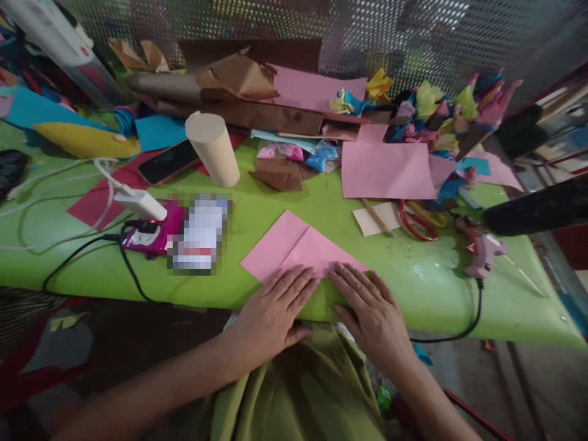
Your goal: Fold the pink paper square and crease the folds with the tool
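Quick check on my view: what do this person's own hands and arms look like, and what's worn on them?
The left hand and right hand are bare, with no gloves, rings or bracelets visible. Both forearms are uncovered, with no sleeve or watch in view. Below, an olive-green garment with soft folds covers the lap.

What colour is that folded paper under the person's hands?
The folded paper is plain pink; the head view shows it best.

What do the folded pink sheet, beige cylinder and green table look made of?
Pink sheet: likely matte paper, given its crisp fold. Beige cylinder: possibly cardboard or wood; dull, pale surface. Green table: perhaps plastic or painted metal; smooth, soft sheen.
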Available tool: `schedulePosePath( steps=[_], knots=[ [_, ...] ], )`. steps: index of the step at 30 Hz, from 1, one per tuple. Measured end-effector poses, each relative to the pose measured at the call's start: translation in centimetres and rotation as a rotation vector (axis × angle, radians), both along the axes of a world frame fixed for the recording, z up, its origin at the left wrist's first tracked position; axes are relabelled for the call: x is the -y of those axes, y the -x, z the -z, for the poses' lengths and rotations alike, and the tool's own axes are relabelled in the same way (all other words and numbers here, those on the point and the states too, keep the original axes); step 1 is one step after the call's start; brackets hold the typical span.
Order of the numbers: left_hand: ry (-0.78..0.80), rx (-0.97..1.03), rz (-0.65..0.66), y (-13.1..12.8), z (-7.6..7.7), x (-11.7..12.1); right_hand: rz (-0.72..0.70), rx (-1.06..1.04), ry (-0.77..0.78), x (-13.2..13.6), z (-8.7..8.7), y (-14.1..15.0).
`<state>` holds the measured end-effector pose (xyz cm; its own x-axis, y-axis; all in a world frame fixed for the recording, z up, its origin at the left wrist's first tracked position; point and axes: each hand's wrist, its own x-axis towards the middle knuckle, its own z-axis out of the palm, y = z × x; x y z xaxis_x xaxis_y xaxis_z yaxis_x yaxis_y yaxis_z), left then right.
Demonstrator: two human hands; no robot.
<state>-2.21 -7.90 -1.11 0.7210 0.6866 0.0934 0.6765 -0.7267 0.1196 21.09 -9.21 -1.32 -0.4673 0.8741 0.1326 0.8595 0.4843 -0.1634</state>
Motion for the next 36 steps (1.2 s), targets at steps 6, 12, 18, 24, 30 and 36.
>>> schedulePosePath(
  steps=[6, 12, 18, 24, 30, 36],
  knots=[
    [-0.051, 0.026, 0.036, 1.6, -0.1, -0.4, 0.079, 0.018, -0.016, 0.6, 0.0, -0.9],
    [-0.049, 0.011, -0.005, 3.7, -0.6, -0.2, 0.098, -0.071, -0.050, 1.5, 0.1, -1.3],
    [-0.032, 0.007, -0.120, 4.7, -1.2, -1.1, 0.054, -0.271, -0.168, 2.9, 0.5, -1.1],
    [-0.008, 0.022, -0.221, 3.6, -0.9, -3.0, -0.085, -0.132, -0.076, 2.0, -0.2, -0.2],
    [0.081, 0.287, -0.312, 3.0, -1.6, -3.1, -0.175, -0.233, -0.190, 2.2, 1.0, 0.4],
    [0.673, 0.923, -0.532, 2.4, -2.6, 0.3, -0.092, -0.398, -0.253, 2.1, 0.5, 0.1]
  ],
)
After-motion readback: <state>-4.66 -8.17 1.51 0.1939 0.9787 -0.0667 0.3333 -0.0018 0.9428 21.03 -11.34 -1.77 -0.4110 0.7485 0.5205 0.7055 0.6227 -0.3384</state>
